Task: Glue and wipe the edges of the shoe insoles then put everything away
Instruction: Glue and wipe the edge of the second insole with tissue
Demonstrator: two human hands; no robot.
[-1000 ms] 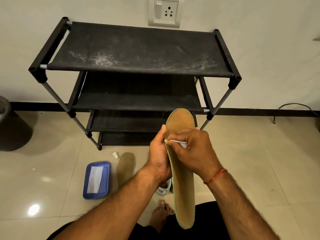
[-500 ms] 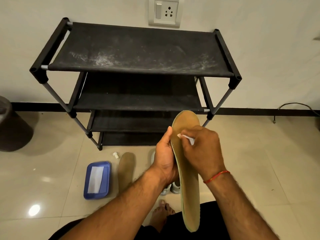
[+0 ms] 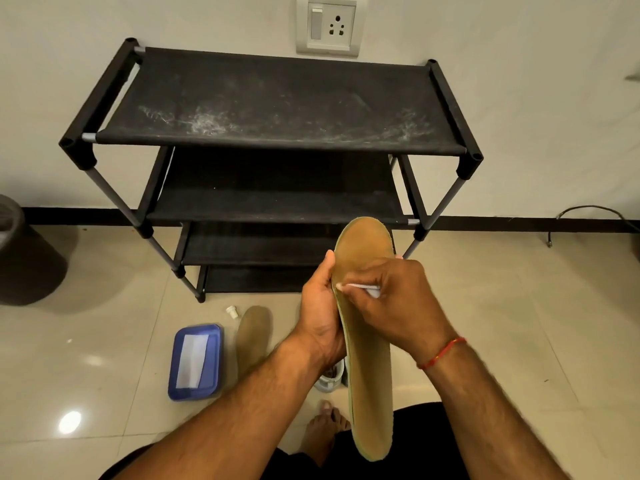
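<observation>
A tan insole [image 3: 370,386] stands nearly upright in front of me, toe end up. My left hand [image 3: 320,317] grips its left edge, thumb on the rim. My right hand [image 3: 394,303] holds a small white glue tube [image 3: 363,288] whose tip touches the insole's left edge just under my left thumb. A second tan insole [image 3: 253,332] lies flat on the floor. Beside that one sit a white cap [image 3: 232,311] and a blue tray [image 3: 195,362] with a white cloth [image 3: 192,364] in it.
A black shoe rack [image 3: 277,133] with dusty shelves stands against the wall ahead. A white shoe [image 3: 330,377] shows partly under my left wrist. My bare foot [image 3: 325,427] is on the tiles. A dark bin [image 3: 14,237] stands far left, and a cable [image 3: 588,216] lies far right.
The insole has been shifted a little to the right and its toe end has dropped slightly. The tube tip sat higher on the edge half a second ago and has slid back down.
</observation>
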